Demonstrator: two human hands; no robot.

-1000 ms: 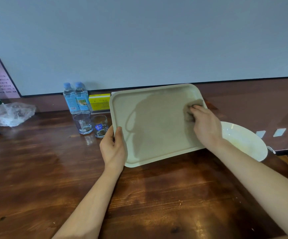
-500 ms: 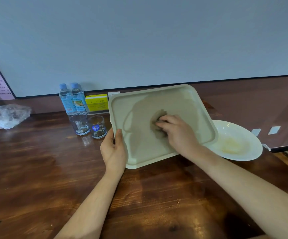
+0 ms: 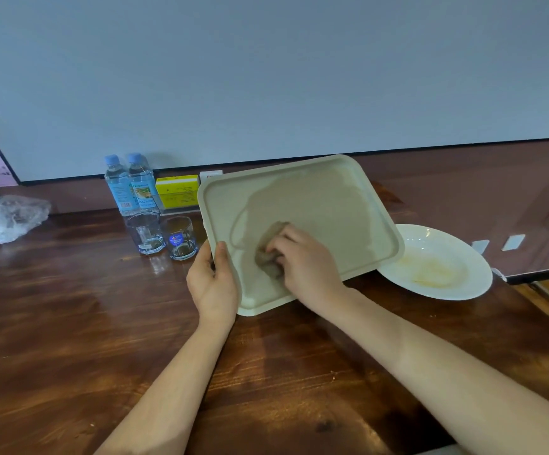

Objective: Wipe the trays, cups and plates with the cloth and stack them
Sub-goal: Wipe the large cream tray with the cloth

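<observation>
On the table (image 3: pixel 69 323), tray (image 3: pixel 332 208) in the middle with cloth (image 3: pixel 268 254) on it; plate (image 3: pixel 463 284) just right; glasses (image 3: pixel 145 234) left, bottles (image 3: pixel 128 185) and box (image 3: pixel 177 190) behind them.

Soft, even light filled the room. A broad shadow lay across the tray (image 3: pixel 348 224), and pale glare streaked the glossy table (image 3: pixel 69 323). Wide-angle bending curved the dark lower edge of the wall (image 3: pixel 266 77); fine details looked slightly soft.
</observation>
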